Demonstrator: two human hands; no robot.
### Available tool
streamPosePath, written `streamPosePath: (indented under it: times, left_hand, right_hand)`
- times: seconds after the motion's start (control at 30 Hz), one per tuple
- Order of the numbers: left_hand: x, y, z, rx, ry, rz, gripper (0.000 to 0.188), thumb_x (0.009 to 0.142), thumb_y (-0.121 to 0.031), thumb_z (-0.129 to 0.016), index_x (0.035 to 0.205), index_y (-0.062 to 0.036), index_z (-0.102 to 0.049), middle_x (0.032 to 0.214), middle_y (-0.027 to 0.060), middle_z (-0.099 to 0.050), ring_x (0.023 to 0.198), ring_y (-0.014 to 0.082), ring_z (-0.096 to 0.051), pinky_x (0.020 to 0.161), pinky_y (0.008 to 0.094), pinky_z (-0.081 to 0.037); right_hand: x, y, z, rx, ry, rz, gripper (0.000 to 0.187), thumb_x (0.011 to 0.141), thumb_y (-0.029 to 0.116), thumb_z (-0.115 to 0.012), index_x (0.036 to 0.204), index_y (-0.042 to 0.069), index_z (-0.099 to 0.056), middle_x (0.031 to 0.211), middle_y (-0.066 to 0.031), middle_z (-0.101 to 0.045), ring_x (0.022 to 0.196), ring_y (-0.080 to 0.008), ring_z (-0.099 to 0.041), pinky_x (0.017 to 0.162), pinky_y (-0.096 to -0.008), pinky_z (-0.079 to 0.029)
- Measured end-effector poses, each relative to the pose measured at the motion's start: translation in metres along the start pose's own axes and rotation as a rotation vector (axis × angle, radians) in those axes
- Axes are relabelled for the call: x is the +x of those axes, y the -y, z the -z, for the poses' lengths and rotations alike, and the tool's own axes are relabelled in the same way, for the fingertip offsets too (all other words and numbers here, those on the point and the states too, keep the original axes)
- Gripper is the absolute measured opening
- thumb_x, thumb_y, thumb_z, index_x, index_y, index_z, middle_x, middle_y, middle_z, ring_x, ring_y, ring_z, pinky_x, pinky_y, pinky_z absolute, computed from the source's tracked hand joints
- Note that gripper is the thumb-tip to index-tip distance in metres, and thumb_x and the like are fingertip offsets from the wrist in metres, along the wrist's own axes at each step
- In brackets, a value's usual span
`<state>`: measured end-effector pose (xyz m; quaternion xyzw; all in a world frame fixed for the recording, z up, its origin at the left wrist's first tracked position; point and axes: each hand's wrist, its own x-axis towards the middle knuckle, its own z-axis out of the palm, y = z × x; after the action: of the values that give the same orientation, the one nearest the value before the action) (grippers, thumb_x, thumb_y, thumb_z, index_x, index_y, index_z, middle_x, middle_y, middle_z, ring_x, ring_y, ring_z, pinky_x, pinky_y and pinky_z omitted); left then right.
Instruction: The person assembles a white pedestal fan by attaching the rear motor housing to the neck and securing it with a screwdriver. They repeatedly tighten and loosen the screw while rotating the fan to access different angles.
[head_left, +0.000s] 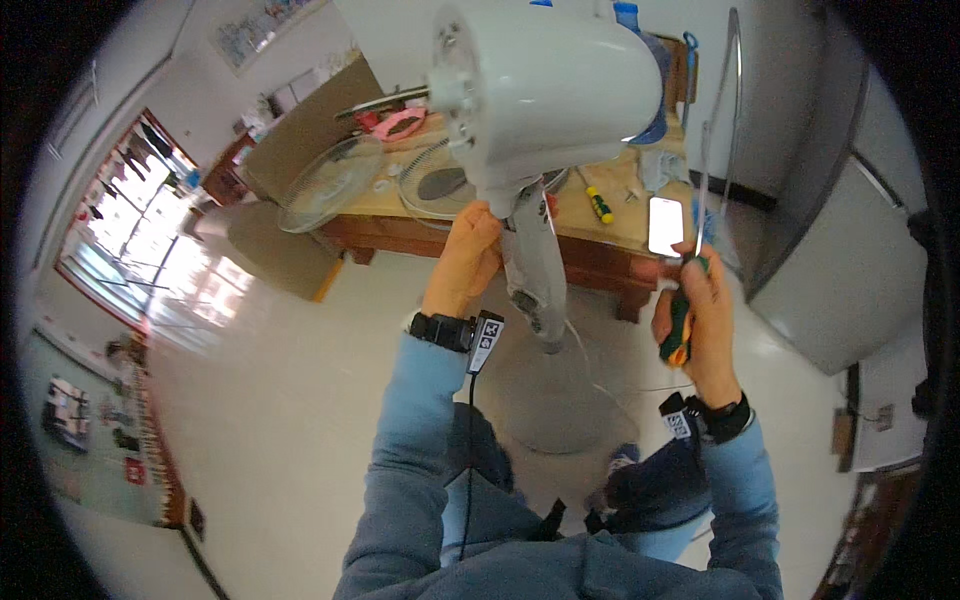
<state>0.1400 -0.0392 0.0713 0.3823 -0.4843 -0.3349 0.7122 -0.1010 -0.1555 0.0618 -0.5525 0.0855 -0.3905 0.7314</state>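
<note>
A pedestal fan without its blades or grilles stands upright in front of me, its white motor housing large at the top. Its grey column runs down to a round base on the floor. My left hand is closed against the neck just under the housing, its fingertips partly hidden. On the right, my right hand grips a screwdriver with a green and orange handle. The long metal shaft points upward, apart from the fan, and is somewhat blurred.
Behind the fan stands a wooden table holding round fan grilles, a yellow-black screwdriver, a lit phone and a pink bag. A cardboard sheet leans at the left. A grey cabinet stands right. A thin cord lies near the base.
</note>
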Motion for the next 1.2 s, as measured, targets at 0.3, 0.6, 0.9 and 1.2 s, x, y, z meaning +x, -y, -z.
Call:
streamPosePath:
  times: [0.3, 0.6, 0.9, 1.2]
  left_hand:
    - [0.004, 0.021, 0.006, -0.313, 0.051, -0.02, 0.043, 0.095, -0.028, -0.051, 0.128, -0.0004, -0.047, 0.108, 0.0039, -0.059, 0.09, 0.0083, -0.056, 0.075, 0.0227, -0.048]
    - [-0.011, 0.014, -0.003, -0.144, 0.065, -0.068, 0.047, 0.093, -0.023, -0.054, 0.134, -0.0016, -0.043, 0.12, 0.0058, -0.055, 0.103, 0.0112, -0.053, 0.086, 0.024, -0.043]
    - [-0.006, 0.025, -0.005, -0.132, 0.057, -0.175, 0.046, 0.091, -0.026, -0.056, 0.128, 0.0008, -0.047, 0.112, 0.0084, -0.058, 0.102, 0.0136, -0.053, 0.088, 0.0265, -0.042]
    - [-0.003, 0.033, -0.005, -0.109, 0.01, -0.19, 0.045, 0.091, -0.027, -0.056, 0.124, 0.0013, -0.049, 0.105, 0.0129, -0.062, 0.098, 0.0171, -0.056, 0.086, 0.0288, -0.043]
  right_hand:
    - [0.059, 0.051, -0.055, -0.114, -0.043, 0.122, 0.054, 0.091, 0.048, -0.052, 0.121, 0.004, -0.044, 0.109, -0.0195, -0.059, 0.048, -0.013, -0.053, 0.039, -0.0244, -0.043]
    - [0.065, 0.059, -0.071, -0.069, 0.002, 0.012, 0.047, 0.087, 0.054, -0.055, 0.091, 0.007, -0.052, 0.076, -0.0048, -0.052, 0.059, -0.0115, -0.051, 0.047, -0.0206, -0.043]
    - [0.077, 0.059, -0.068, 0.154, -0.054, -0.036, 0.057, 0.078, 0.051, -0.068, 0.099, 0.001, -0.052, 0.067, -0.0037, -0.049, 0.053, -0.0099, -0.044, 0.047, -0.0193, -0.041]
    - [0.079, 0.068, -0.063, 0.04, 0.01, 0.009, 0.058, 0.081, 0.05, -0.066, 0.112, 0.004, -0.048, 0.089, -0.0062, -0.058, 0.054, -0.0105, -0.046, 0.045, -0.022, -0.04]
